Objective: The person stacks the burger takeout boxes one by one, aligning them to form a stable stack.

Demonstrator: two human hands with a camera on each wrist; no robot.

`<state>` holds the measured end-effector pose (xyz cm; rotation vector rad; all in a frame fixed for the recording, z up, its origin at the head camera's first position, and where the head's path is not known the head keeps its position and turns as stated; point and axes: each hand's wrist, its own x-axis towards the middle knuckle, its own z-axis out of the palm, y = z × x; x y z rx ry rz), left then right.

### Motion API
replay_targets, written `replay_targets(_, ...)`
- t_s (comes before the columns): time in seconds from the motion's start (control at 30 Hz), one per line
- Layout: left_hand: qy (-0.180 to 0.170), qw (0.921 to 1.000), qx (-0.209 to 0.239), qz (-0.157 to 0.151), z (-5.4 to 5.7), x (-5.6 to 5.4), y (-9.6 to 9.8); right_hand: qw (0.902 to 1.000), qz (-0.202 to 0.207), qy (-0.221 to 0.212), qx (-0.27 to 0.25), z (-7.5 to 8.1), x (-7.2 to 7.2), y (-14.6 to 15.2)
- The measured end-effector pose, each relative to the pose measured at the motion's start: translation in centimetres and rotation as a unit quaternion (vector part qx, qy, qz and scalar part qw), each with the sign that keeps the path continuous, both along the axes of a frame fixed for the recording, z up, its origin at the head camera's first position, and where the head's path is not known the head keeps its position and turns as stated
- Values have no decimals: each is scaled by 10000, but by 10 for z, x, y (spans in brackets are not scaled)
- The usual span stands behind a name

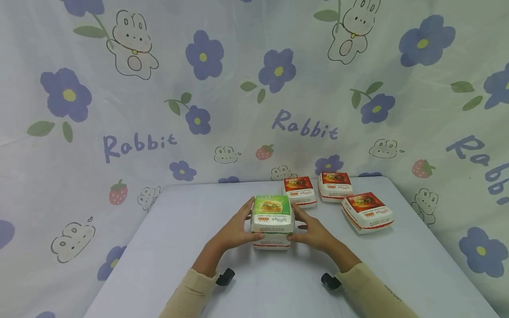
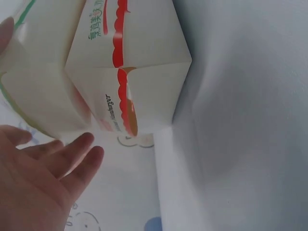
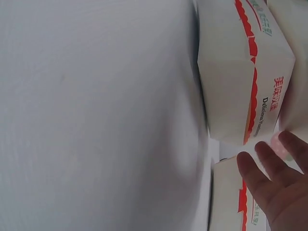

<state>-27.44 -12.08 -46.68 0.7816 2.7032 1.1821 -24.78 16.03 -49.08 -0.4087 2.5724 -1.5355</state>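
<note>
A green-topped burger box (image 1: 272,207) sits on a white burger box with a red stripe (image 1: 272,243) near the middle of the table. My left hand (image 1: 236,230) holds the upper box at its left side, thumb at the front and fingers towards the back. On the opposite side, my right hand (image 1: 316,232) grips it in the same way. In the left wrist view, the upper box (image 2: 43,62) rests against the lower box (image 2: 144,91), and several fingers spread away from it. The right wrist view shows spread fingers (image 3: 257,180) beside the lower box (image 3: 245,82).
Behind and to the right stand three red-topped burger boxes: one just behind the stack (image 1: 299,191), one at the back (image 1: 335,187), and one turned at an angle (image 1: 367,213). A rabbit-print curtain (image 1: 238,97) hangs beyond the white table (image 1: 191,212).
</note>
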Motion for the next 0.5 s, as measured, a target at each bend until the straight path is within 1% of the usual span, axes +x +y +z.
replay_targets(0.07,-81,9999,18,91,0,1,-1,10000,20,-25,-31,-1,0,1)
replay_targets(0.17,-197,9997,82,149,-2,3,-3,10000,6,-71,-47,-3,0,1)
replay_targets(0.33,-373,9993,40,95,-7,4,-4,9998,-84,-174,-53,-3,-1,0)
replay_targets(0.5,-363,9993,58,59,-10,6,-7,9998,7,-121,-127,-3,-2,-2)
